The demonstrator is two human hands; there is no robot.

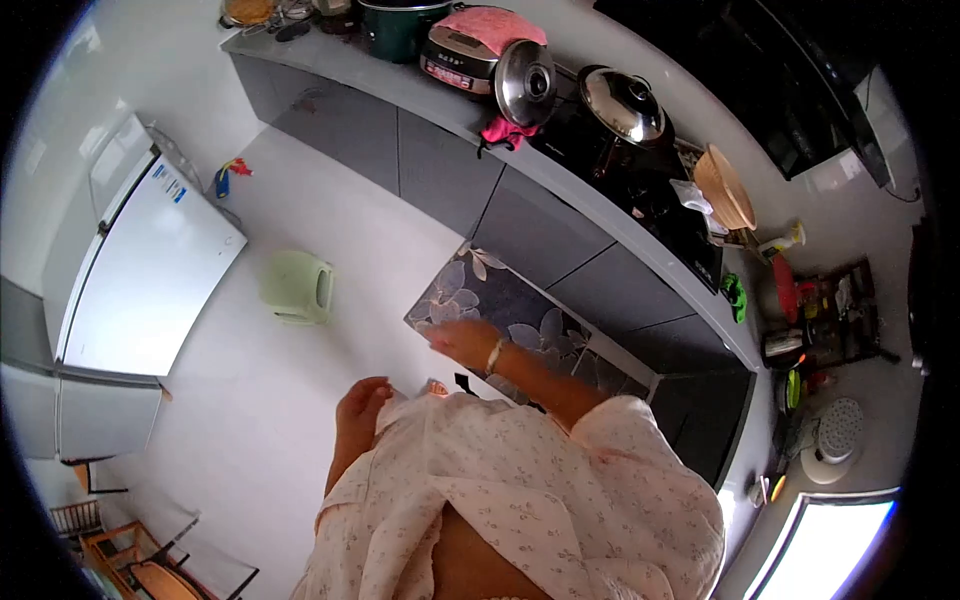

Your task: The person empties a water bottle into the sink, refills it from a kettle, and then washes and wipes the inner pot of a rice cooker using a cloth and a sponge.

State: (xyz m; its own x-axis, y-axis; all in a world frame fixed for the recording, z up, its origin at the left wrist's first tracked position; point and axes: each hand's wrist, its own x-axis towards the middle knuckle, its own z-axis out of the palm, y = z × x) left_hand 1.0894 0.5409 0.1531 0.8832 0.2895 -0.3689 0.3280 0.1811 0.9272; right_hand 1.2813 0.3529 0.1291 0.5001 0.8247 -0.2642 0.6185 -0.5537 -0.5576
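Observation:
My left hand (364,402) hangs near my waist above the white floor, its fingers loosely bent and a little apart. I see nothing in it. My right hand (465,345) reaches forward over the dark flowered floor mat (530,310), its fingers stretched out, slightly blurred and empty. A pale bracelet (494,356) circles that wrist. Ahead on the floor stands a light green plastic stool (298,287), apart from both hands.
Grey cabinets (545,225) run along the right under a counter with a rice cooker (460,58), a lidded pan (622,103) and a wicker basket (724,188). A white fridge (150,270) stands left. Wooden chairs (150,565) are at lower left.

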